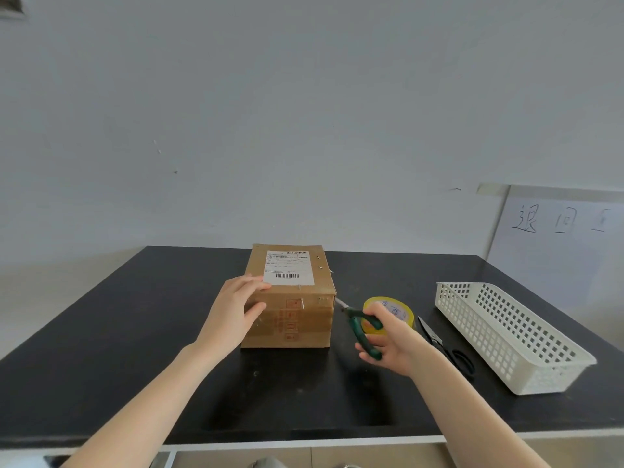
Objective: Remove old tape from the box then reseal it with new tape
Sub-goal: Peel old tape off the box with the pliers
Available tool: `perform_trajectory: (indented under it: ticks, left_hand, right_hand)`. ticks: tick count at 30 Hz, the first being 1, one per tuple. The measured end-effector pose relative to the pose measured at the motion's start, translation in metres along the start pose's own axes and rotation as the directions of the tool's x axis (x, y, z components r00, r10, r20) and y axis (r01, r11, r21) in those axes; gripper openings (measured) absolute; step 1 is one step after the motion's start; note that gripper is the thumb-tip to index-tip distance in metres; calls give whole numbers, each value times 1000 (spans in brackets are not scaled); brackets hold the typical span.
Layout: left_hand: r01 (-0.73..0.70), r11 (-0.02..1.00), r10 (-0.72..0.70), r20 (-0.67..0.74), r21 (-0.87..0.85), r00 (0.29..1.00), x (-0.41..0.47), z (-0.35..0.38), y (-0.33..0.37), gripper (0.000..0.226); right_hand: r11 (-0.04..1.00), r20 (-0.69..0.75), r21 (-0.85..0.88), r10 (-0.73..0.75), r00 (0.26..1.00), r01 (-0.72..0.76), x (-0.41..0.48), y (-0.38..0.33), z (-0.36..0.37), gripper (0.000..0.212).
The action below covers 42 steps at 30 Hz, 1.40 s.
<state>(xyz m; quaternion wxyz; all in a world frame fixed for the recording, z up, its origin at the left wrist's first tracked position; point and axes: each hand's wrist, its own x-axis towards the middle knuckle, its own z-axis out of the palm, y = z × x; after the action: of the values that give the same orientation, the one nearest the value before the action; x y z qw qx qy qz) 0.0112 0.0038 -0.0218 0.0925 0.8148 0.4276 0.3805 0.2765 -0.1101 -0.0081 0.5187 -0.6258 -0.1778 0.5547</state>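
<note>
Cardboard box (289, 298): mid-table, shipping label (288, 267) on top; print illegible. Left hand (236, 310): spread flat against the box's near-left corner. Right hand (388, 337): closed around green-handled pliers (363, 327), tip at the box's right edge. Yellow tape roll (393, 307): partly hidden behind that hand. Black scissors (442, 344), white basket (506, 336): right. Black table (135, 332): left side bare.

Shipping label (288, 267) print too small to read, tape roll (393, 310) half hidden — wall sign (560, 221) cropped

One head-worn camera looks forward and down, near the black table (135, 332).
</note>
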Motion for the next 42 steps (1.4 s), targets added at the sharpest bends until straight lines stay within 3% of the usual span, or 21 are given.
perform_trajectory:
  ticks: [4, 7, 17, 20, 24, 30, 35, 42]
  left_hand:
    - [0, 1000, 0, 9, 5, 1000, 2, -1, 0, 36]
    - [6, 1000, -6, 11, 1, 1000, 3, -1, 0, 36]
    - [16, 1000, -16, 26, 12, 1000, 9, 3, -1, 36]
    - [21, 1000, -22, 25, 19, 999, 12, 5, -1, 36]
    - [20, 1000, -21, 25, 20, 999, 17, 8, -1, 36]
    - [-10, 999, 10, 14, 37, 1000, 24, 12, -4, 35]
    - [-38, 997, 37, 19, 60, 999, 31, 15, -8, 35]
    - [-71, 995, 69, 27, 71, 997, 41, 20, -14, 35]
  right_hand:
    - [957, 98, 280, -103, 990, 72, -9, -14, 2, 47]
    - [922, 160, 375, -168, 973, 98, -13, -26, 5, 46]
    - [964, 209, 127, -255, 944, 232, -16, -53, 23, 28]
    - [948, 216, 15, -313, 925, 318, -13, -63, 26, 31]
    - [768, 195, -404, -459, 867, 497, -7, -75, 25, 40]
    - [410, 280, -767, -480, 831, 495, -2, -94, 21, 29]
    - [171, 373, -857, -441, 816, 485, 0, -105, 20, 29]
    - [6, 442, -878, -372, 816, 478, 10, -116, 25, 31]
